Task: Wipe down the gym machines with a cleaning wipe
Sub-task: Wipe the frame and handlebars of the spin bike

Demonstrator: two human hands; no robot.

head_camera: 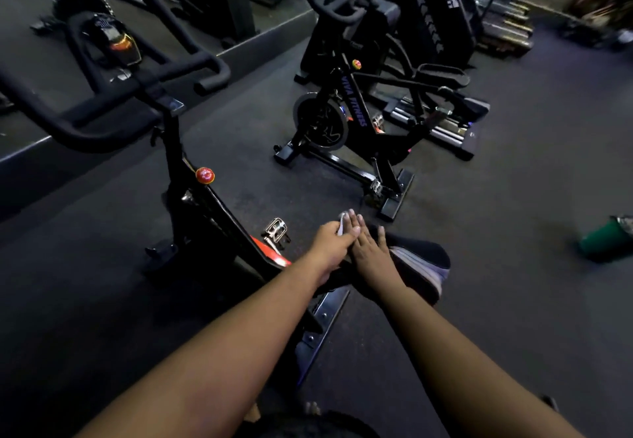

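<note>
Counting from the near side, two spin bikes are seen standing on the dark rubber floor (513,232): the near spin bike (191,177), over which the person leans, and the far spin bike (349,119) beyond it. One red knob is fitted to each frame, the near red knob (205,175) and the far red knob (356,64). One metal pedal (275,229) is visible on the near bike. One green bottle (603,240) is lying on the floor at the right edge.

Two bare hands are laid on the front of the saddle (421,259). The white cleaning wipe (342,223) is pressed to the saddle nose under the left hand (334,244), whose fingers lie fairly straight over it and whose thumb side appears to pinch it; the grip cannot be told with certainty. The right hand (371,254) is laid flat beside it, fingers straight, touching the left hand and the saddle top.

A raised platform edge (102,119) is noted running diagonally behind the near bike's handlebars (113,108). Open floor is left between the two bikes and to the right of the saddle. A black machine (428,16) is standing behind the far bike.

"VIVA FITNESS" is read on the far bike's frame; the lettering on the black machine is too blurred to read.
</note>
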